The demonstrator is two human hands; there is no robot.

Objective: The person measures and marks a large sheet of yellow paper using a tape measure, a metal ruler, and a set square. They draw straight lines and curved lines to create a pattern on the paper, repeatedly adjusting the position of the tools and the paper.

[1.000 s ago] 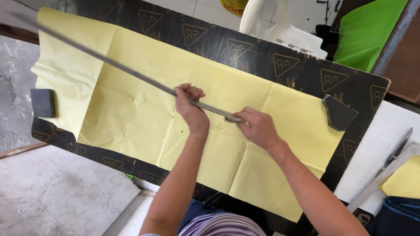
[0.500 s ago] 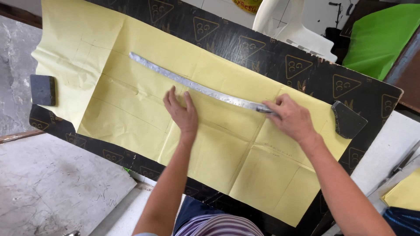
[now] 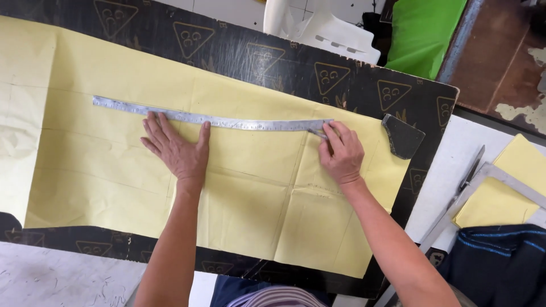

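A long metal ruler [image 3: 239,121] lies flat across a large creased yellow paper sheet [image 3: 102,74] on a black board [image 3: 244,54] printed with triangles. My left hand [image 3: 176,149] is spread flat on the paper, its fingertips against the ruler's lower edge. My right hand [image 3: 341,153] rests at the ruler's right end, pinching a thin pencil-like tool [image 3: 318,134] whose tip touches the paper by the ruler.
A dark flat weight [image 3: 401,135] sits on the paper's right corner. At the right lie a metal square [image 3: 489,187], scissors [image 3: 471,168], folded yellow paper [image 3: 512,182] and dark cloth [image 3: 500,261]. A white plastic chair [image 3: 324,25] and green cloth [image 3: 421,34] stand behind.
The ruler came down from a raised diagonal to lie flat across the paper. My left hand spread out against it, and my right hand settled at its right end.
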